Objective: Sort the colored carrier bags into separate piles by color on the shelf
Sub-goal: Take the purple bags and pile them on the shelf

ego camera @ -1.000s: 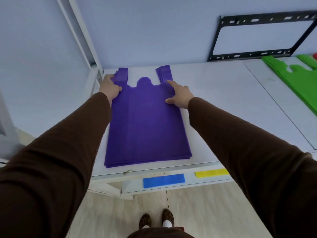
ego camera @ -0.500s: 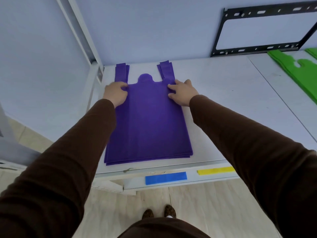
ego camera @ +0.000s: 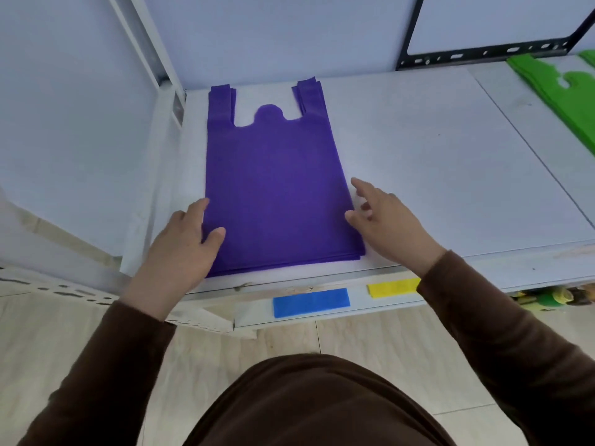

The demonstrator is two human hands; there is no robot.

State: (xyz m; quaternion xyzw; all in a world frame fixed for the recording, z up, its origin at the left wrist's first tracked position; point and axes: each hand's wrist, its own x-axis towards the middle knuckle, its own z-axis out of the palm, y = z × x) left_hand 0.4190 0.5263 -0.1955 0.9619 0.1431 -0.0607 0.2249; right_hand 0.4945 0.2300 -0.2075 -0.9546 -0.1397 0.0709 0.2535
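A flat pile of purple carrier bags (ego camera: 273, 185) lies on the white shelf (ego camera: 434, 162), handles pointing to the back wall. My left hand (ego camera: 185, 243) rests at the pile's lower left edge, thumb lying on top of the purple fabric, fingers along the side. At the pile's lower right edge my right hand (ego camera: 383, 217) touches the side with relaxed, spread fingers. Neither hand lifts a bag. A pile of green carrier bags (ego camera: 566, 94) lies at the far right of the same shelf, partly cut off by the frame.
A white shelf post (ego camera: 145, 43) rises at the back left. A black metal bracket (ego camera: 483, 53) hangs on the wall behind. Blue tape (ego camera: 310, 302) and yellow tape (ego camera: 391, 287) mark the lower shelf's front lip. Small clutter (ego camera: 547, 297) sits under the shelf at right.
Both hands slid from the bag handles down the pile's sides toward me, ending at its lower corners. The pile itself stays in place.
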